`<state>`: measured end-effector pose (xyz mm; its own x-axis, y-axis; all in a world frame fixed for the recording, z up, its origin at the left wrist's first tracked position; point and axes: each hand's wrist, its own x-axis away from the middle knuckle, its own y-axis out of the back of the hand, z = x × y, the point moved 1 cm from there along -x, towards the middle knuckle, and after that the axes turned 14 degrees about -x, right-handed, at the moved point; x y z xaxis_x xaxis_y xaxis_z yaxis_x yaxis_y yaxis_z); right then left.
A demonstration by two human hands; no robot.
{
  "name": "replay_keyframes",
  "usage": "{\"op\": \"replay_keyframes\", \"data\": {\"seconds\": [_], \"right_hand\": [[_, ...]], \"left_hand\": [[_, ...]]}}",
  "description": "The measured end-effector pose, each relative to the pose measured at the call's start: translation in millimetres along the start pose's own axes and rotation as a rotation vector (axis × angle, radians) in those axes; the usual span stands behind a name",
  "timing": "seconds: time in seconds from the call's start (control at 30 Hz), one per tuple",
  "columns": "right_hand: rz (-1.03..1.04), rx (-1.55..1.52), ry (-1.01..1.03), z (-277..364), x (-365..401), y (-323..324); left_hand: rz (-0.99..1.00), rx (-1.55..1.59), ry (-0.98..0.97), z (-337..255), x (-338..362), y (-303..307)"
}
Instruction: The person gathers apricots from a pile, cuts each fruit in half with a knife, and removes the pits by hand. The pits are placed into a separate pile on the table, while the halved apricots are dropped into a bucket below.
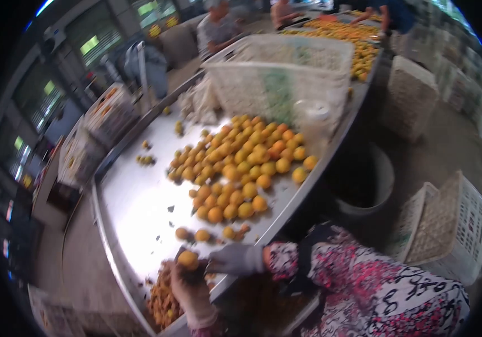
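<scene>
My left hand (191,293), in a pale glove, reaches up from the bottom edge and holds a round yellow-orange fruit (187,259). Close beside that fruit is my right hand (235,259), in a grey glove, its fingers closed toward a small dark thing (200,271) too blurred to name. Below the left hand lies a heap of orange-brown scraps (165,300) on the metal table (134,208). A few single fruits (202,235) sit just beyond my hands, and a large pile of fruit (241,154) spreads over the table farther back.
A white plastic crate (280,84) stands on the table behind the pile, with a crumpled cloth (199,102) and a clear jar (314,118) near it. Crates (448,224) and a round bucket (384,180) stand at right. Several people are at the far end.
</scene>
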<state>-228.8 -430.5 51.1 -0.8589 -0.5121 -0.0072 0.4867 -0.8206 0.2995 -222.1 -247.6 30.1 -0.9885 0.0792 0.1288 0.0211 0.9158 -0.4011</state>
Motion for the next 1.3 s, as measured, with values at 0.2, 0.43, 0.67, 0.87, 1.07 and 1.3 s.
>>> {"op": "replay_keyframes", "data": {"seconds": [0.2,0.43,0.67,0.87,1.07,1.3], "right_hand": [[0.040,-0.261,-0.154,-9.2,-6.1,-7.9],[0.012,-0.215,0.042,-30.6,-7.2,-8.6],[0.094,-0.031,0.030,-2.6,-3.9,6.1],[-0.080,0.262,-0.063,10.7,5.6,0.9],[-0.312,-0.557,-0.212,-8.8,-2.9,14.9],[-0.342,-0.622,-0.103,-6.4,-19.2,2.0]], "left_hand": [[0.031,-0.288,-0.232,-10.8,4.8,-25.7],[0.061,-0.065,-0.149,-11.6,5.0,-20.0],[0.090,0.030,-0.081,-11.0,5.3,-14.8],[0.066,0.403,0.001,-9.3,-19.7,17.6],[-0.158,-0.505,-0.366,-25.4,3.1,4.8],[-0.017,-1.138,-0.684,3.6,8.8,-32.6]]}}
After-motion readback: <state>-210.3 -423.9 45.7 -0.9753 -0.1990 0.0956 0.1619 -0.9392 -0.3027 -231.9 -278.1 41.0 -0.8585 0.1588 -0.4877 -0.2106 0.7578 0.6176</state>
